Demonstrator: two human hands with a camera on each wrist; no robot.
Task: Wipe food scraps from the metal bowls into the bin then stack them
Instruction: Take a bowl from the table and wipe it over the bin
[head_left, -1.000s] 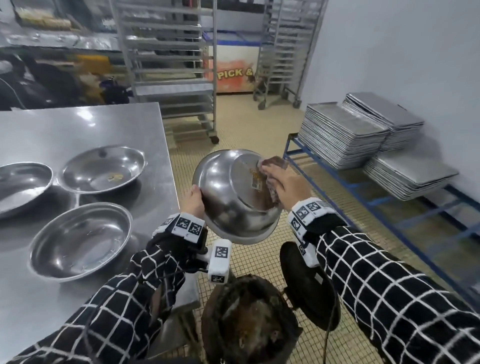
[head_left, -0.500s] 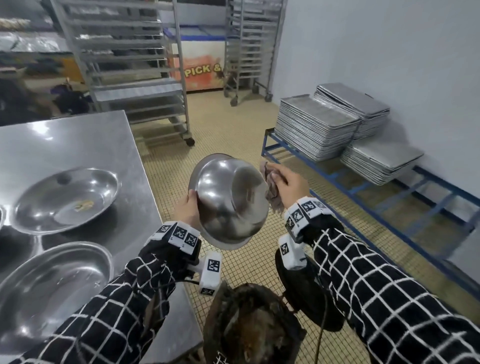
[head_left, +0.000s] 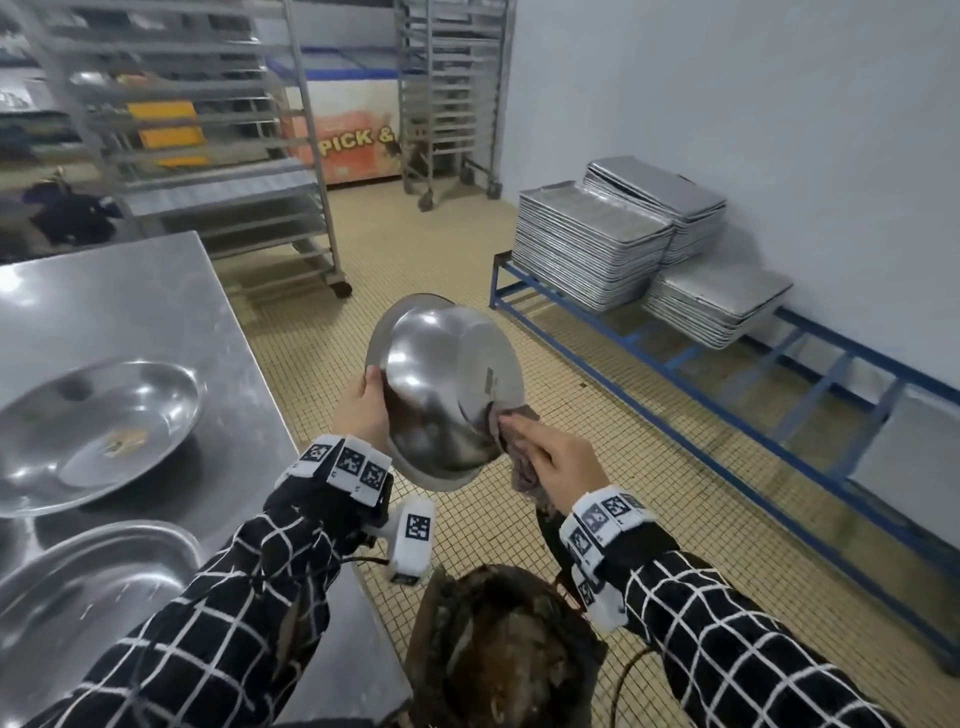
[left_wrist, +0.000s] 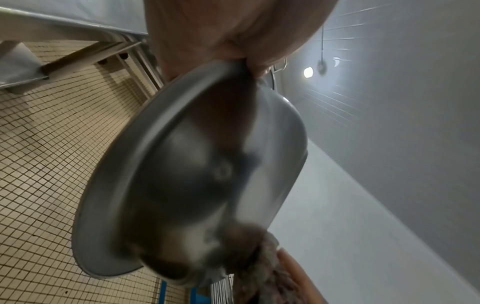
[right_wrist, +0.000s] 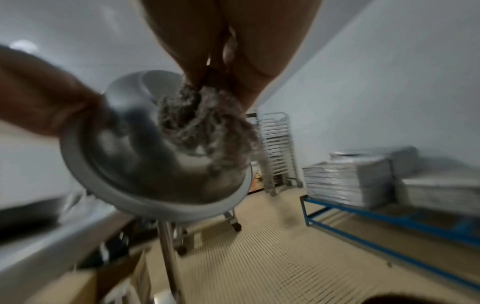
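Observation:
My left hand (head_left: 363, 402) grips the rim of a metal bowl (head_left: 441, 389), held tilted with its underside toward me above the dark bin (head_left: 498, 649). My right hand (head_left: 550, 457) holds a brownish cloth (head_left: 519, 457) against the bowl's lower right side. In the left wrist view the bowl (left_wrist: 207, 185) fills the frame with the cloth (left_wrist: 259, 267) at its lower edge. The right wrist view, blurred, has the cloth (right_wrist: 202, 123) pressed on the bowl (right_wrist: 155, 164). Two more bowls lie on the steel table (head_left: 130, 291): one with scraps (head_left: 98, 431), one nearer (head_left: 88, 587).
The bin's black lid (head_left: 556, 545) stands open behind my right wrist. A blue frame (head_left: 727, 395) on the right carries stacks of metal trays (head_left: 592, 244). Wheeled tray racks (head_left: 208, 156) stand at the back on the tiled floor (head_left: 415, 249).
The bowl has turned further, its underside now toward me. My right hand with the cloth has slid from the bowl's upper right down to its lower right edge.

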